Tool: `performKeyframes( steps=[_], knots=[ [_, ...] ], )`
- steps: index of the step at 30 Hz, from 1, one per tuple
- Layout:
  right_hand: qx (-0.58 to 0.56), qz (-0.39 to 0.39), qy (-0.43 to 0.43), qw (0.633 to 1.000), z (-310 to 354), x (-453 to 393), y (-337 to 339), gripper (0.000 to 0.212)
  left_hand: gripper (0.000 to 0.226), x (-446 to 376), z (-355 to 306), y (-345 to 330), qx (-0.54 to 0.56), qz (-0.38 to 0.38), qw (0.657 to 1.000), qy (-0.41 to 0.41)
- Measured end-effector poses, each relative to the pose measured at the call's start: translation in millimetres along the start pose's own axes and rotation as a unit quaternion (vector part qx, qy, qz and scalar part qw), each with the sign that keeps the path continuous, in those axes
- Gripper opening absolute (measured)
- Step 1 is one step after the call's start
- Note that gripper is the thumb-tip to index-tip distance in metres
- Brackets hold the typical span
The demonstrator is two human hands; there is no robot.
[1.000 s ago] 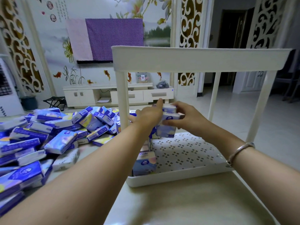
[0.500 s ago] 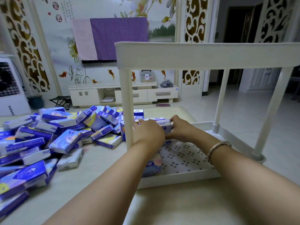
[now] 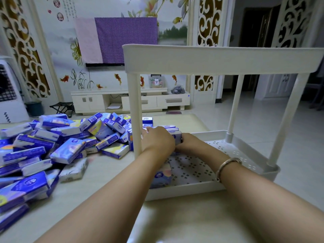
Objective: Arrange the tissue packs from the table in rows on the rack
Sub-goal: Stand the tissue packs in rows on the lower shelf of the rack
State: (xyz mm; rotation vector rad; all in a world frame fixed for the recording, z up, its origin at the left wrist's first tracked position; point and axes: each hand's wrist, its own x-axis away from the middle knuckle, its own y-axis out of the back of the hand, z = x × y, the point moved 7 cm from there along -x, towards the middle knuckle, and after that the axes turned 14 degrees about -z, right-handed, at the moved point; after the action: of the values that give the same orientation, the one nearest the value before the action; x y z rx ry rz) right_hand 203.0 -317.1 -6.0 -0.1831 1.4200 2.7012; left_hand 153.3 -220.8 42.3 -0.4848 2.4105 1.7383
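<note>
A white two-tier rack (image 3: 219,57) stands on the table, its lower perforated shelf (image 3: 196,171) in front of me. Both hands are inside the lower tier at its far left side. My left hand (image 3: 157,141) and my right hand (image 3: 188,143) grip a small stack of blue-and-white tissue packs (image 3: 175,135) from either side, low over the shelf. Another tissue pack (image 3: 160,176) stands at the shelf's near left corner, partly hidden by my left forearm. A large loose pile of tissue packs (image 3: 52,146) covers the table to the left.
The rack's front left post (image 3: 135,118) stands just left of my left hand. The right part of the lower shelf is bare. Beige table surface (image 3: 175,221) lies in front of the rack. A TV cabinet (image 3: 129,100) and a tiled floor lie beyond.
Both hands have lowered the held stack of packs from mid-height down towards the lower shelf at its far left. The camera has shifted slightly.
</note>
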Motion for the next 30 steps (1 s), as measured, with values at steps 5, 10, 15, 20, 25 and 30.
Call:
performKeyframes(
  steps=[5, 10, 15, 20, 25, 30],
  knots=[
    [-0.021, -0.063, -0.030, 0.997, -12.5, 15.2, 27.9, 0.015, 0.027, 6.2, -2.9, 16.4, 0.092, -0.041, 0.995, -0.018],
    [-0.043, -0.125, 0.017, 0.991, -7.9, 60.1, 65.6, 0.044, 0.043, 30.3, -13.8, 37.8, 0.207, -0.036, 0.977, -0.038],
    [-0.079, -0.180, 0.076, 0.978, 16.1, 117.2, 96.2, 0.024, 0.047, 77.0, -4.9, 67.3, 0.318, -0.063, 0.939, -0.118],
    [-0.110, -0.196, 0.164, 0.961, 69.4, 155.7, 95.3, 0.021, 0.038, 101.7, 49.3, 89.3, 0.374, -0.080, 0.913, -0.142],
    [-0.165, -0.119, 0.231, 0.951, 138.2, 165.8, 41.3, 0.019, 0.035, 97.4, 140.8, 94.6, 0.343, -0.110, 0.929, -0.084],
    [-0.121, -0.069, 0.257, 0.956, 184.4, 139.9, -40.9, 0.016, 0.027, 72.9, 242.7, 74.5, 0.199, -0.139, 0.970, 0.004]
  ],
)
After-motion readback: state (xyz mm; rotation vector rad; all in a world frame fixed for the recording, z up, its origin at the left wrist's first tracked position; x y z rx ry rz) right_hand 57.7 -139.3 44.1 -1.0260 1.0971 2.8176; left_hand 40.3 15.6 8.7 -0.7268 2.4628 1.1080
